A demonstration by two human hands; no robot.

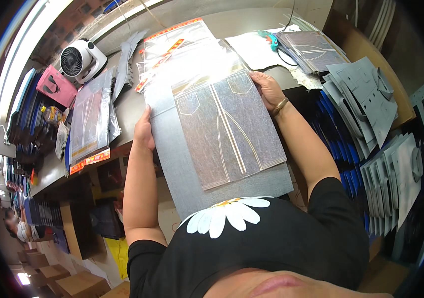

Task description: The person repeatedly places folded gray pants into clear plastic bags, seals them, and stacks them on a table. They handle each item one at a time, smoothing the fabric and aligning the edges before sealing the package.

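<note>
Smooth grey tabletop (130, 110) behind rectangular denim-textured panel (234, 131) in right hand (270, 93)

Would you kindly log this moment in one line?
left hand: edge of grey sheet | right hand: corner of jeans-print panel

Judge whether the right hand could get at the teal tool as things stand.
Probably yes: the teal tool lies uncovered beyond the right hand, though that hand must first let go of the denim-print panel.

Arms (143, 198) fwd, L/R hands (270, 92) apart
</note>
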